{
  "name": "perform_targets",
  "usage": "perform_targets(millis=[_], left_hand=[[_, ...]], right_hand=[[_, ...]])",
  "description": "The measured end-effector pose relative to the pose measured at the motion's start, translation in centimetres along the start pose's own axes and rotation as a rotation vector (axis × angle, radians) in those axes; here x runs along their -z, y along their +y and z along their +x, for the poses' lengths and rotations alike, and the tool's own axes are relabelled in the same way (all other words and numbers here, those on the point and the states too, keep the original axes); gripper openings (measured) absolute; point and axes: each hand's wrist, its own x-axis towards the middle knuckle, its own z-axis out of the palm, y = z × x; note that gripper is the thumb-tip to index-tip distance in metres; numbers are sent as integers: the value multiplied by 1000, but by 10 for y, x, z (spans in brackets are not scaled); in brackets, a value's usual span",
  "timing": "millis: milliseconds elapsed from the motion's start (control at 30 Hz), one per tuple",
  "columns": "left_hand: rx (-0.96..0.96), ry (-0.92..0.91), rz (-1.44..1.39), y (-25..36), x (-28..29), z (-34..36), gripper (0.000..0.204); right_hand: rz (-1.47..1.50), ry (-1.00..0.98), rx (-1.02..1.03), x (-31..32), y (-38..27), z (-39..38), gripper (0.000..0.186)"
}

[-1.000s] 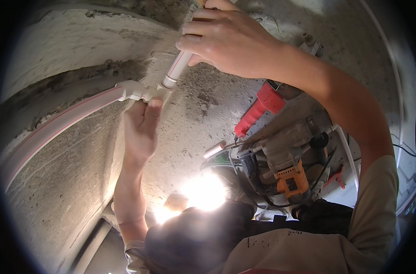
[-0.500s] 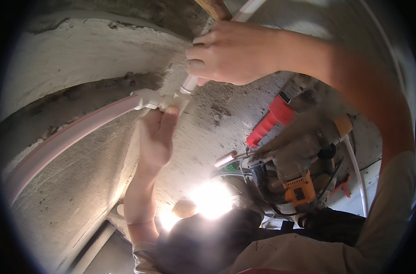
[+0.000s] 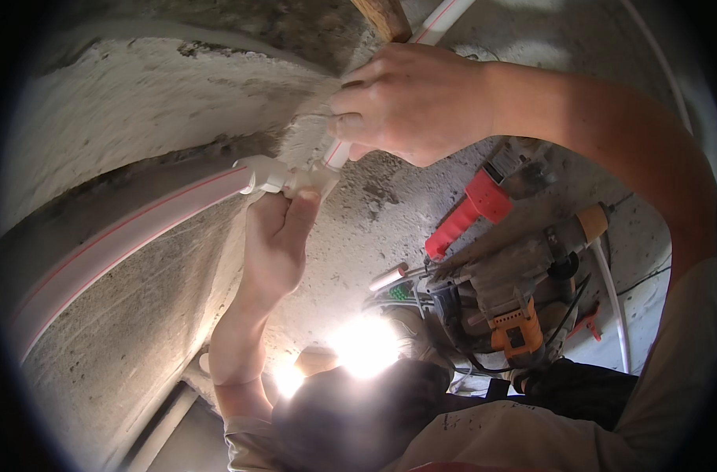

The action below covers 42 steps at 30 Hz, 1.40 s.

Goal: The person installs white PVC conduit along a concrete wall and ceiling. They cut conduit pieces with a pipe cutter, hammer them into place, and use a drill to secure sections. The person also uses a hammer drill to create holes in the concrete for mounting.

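Upper centre, a white plastic pipe with a red stripe point(image 3: 337, 155) runs into a white pipe fitting point(image 3: 310, 180). My right hand point(image 3: 417, 102) is wrapped round this pipe just above the fitting, its palm side hidden. From below, my left hand point(image 3: 281, 236) grips the fitting, the thumb lying along it and the fingers mostly out of sight. Joined to the fitting's left side is a white elbow point(image 3: 262, 175). Out of that elbow a thicker-looking white pipe with red stripes point(image 3: 138, 228) curves toward the lower left.
A rough concrete wall point(image 3: 138, 118) rises on the left. On the floor at right lie a red-handled tool point(image 3: 472, 208), a dusty hammer drill point(image 3: 516, 271) with an orange part, and a short pipe piece point(image 3: 387, 277). A bright lamp point(image 3: 366, 346) glares below; a wooden stick point(image 3: 384, 17) stands at top.
Both hands, the fitting and the joined pipes sit slightly farther right in the picture. The grips look the same.
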Motion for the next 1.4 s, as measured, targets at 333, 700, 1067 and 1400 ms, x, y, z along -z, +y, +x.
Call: perform_targets(millis=[333,700,1067,1400], left_hand=[[45,9,-32,-2,-6,4,43],[60,35,-60,1,-4,5,49],[-2,-3,-51,-9,3,7,49],[47,58,25,-1,-4,3,46]], right_hand=[[57,10,-11,-8,0,-5,11],[-24,57,-16,-14,-1,-4,24],[-39,86,-16,-21,1,-7,24],[-190,936,-34,24,-8,-10,29]])
